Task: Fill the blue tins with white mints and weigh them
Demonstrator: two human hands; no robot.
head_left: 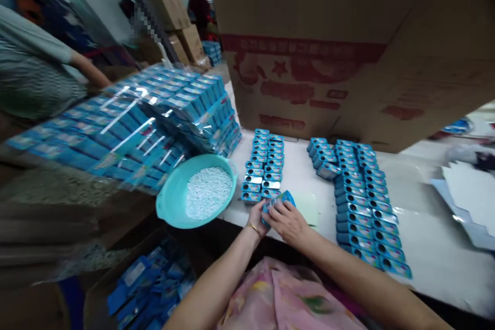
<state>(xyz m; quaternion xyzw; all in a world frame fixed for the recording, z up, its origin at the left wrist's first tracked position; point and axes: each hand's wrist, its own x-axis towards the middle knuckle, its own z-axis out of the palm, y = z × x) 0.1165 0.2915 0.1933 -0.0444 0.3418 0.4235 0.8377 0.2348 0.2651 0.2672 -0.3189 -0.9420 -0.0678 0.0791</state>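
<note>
Between my two hands is a small blue printed box [285,198], held low over the table's near edge. My left hand [257,217] wraps round its left end, with a bracelet at the wrist. My right hand [288,220] lies across its top, fingers bent over the near face. Just beyond stand two rows of blue boxes [266,160], each with a dark round hole facing up. To the left, a turquoise basin [166,205] contains many small white pieces [209,191]. A pale green sheet [308,207] lies right of my hands.
More rows of blue boxes [356,196] stand on the right of the white table [429,247]. Plastic-wrapped blue stacks [170,108] fill the left. A big cardboard carton [309,62] blocks the back. Below left, a carton holds flattened blue boxes [154,283]. A person [34,67] stands far left.
</note>
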